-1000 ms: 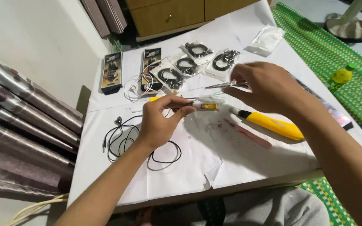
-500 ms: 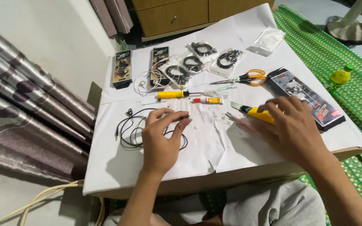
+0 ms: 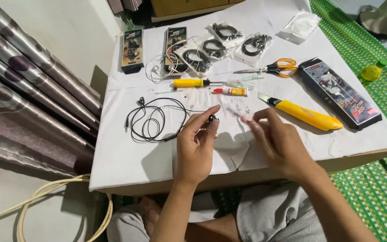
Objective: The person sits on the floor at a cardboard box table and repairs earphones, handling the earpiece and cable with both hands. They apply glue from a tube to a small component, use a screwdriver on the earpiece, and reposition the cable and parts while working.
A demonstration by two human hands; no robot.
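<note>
Left hand now lifts off the bench, fingers pinching a black earbud, while right hand, off the knife, hovers with fingers loosely curled.

Two small dark upright boxes stood at the table's far left. Clear plastic bags of coiled black cable lay beside them, an empty clear bag farther right. A long dark flat package lay at the right edge.
</note>
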